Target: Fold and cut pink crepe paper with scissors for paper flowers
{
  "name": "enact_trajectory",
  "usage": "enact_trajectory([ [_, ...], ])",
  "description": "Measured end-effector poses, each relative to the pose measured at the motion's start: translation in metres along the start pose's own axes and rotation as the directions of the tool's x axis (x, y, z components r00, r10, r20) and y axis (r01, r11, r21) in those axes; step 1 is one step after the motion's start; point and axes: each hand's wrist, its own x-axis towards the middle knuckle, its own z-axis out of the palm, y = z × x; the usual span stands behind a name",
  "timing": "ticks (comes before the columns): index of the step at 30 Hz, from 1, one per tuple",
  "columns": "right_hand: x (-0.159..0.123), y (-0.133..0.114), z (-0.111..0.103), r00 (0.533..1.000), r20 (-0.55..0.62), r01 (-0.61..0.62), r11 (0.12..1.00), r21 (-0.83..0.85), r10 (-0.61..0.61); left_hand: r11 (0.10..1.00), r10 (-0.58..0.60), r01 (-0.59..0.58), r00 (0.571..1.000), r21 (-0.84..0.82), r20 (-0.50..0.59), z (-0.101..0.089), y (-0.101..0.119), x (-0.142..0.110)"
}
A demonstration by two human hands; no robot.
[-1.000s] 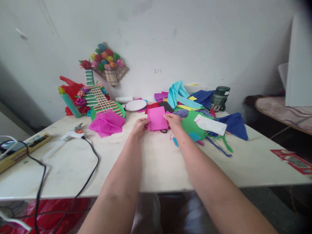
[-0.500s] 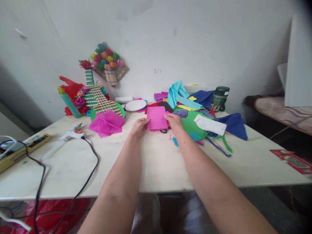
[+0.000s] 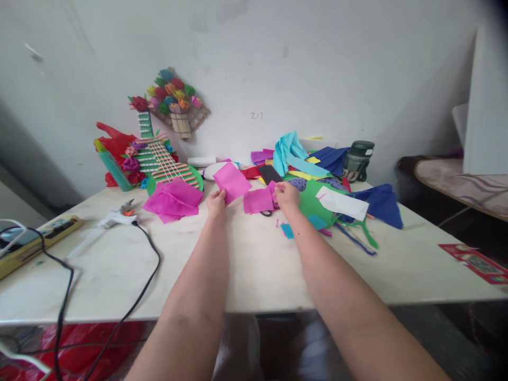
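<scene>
My left hand [image 3: 216, 204] pinches the lower corner of a bright pink crepe paper sheet [image 3: 233, 182], which stands tilted above the table. Its upper part covers some of a white disc [image 3: 209, 172]. My right hand [image 3: 288, 197] has thumb and fingers closed at the edge of a small pink paper piece [image 3: 271, 189]. Just left of those fingers lies another pink paper piece [image 3: 257, 201], with a black scissors handle [image 3: 266, 214] poking out below it. A dark flat rectangle [image 3: 270, 174] is behind the right hand.
At left are stacked pink crepe sheets [image 3: 173, 201], a guitar-shaped craft [image 3: 169, 164], a glue gun [image 3: 119, 217] with its black cord, and a power strip [image 3: 43, 243]. Right of my hands lie green paper [image 3: 313, 201], white paper [image 3: 343, 203], blue cloth-like paper [image 3: 383, 203] and a dark bottle [image 3: 358, 160].
The pink sheet, held between both hands before, has come away to the left in my left hand and tilted. My right hand has let go of it and stays beside the pink pieces now uncovered.
</scene>
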Motion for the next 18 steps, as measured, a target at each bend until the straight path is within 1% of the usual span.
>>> enact_trajectory([
  [1, -0.001, 0.0, -0.002, 1.0, -0.02, 0.007, 0.986, -0.164, -0.01, 1.0, 0.002, -0.002, 1.0, 0.004, -0.006, 0.0, 0.0, 0.0],
  [3, -0.004, -0.002, -0.005, 1.0, -0.001, 0.009, 0.915, -0.403, -0.011, 1.0, 0.003, -0.003, 1.0, 0.009, -0.029, 0.001, 0.0, -0.001],
  [4, -0.006, -0.002, -0.004, 0.999, 0.032, 0.022, 0.882, -0.471, -0.008, 1.0, 0.001, 0.0, 0.999, 0.014, -0.044, 0.002, 0.001, -0.001],
  [6, -0.007, -0.001, -0.001, 0.995, 0.104, 0.057, 0.843, -0.535, -0.002, 1.0, -0.004, 0.006, 0.998, 0.03, -0.068, 0.003, 0.002, -0.003],
  [8, -0.006, 0.003, 0.005, 0.99, 0.138, 0.071, 0.836, -0.545, 0.006, 0.999, -0.005, 0.008, 0.997, 0.044, -0.074, 0.003, 0.002, -0.003],
  [10, -0.002, 0.009, 0.011, 0.992, 0.125, 0.054, 0.856, -0.514, 0.012, 0.999, -0.002, 0.006, 0.997, 0.05, -0.074, 0.003, 0.002, -0.002],
  [12, 0.003, 0.016, 0.014, 0.996, 0.088, 0.022, 0.893, -0.449, 0.02, 0.998, 0.013, -0.009, 0.997, 0.057, -0.077, 0.003, 0.001, -0.002],
  [15, 0.012, 0.024, 0.012, 0.996, 0.08, -0.023, 0.949, -0.314, 0.05, 0.997, 0.04, -0.035, 0.995, 0.065, -0.091, 0.003, 0.0, -0.001],
  [18, 0.017, 0.031, 0.009, 0.997, 0.07, -0.025, 0.98, -0.198, 0.039, 0.999, 0.035, -0.031, 0.994, 0.04, -0.103, 0.004, 0.0, -0.002],
])
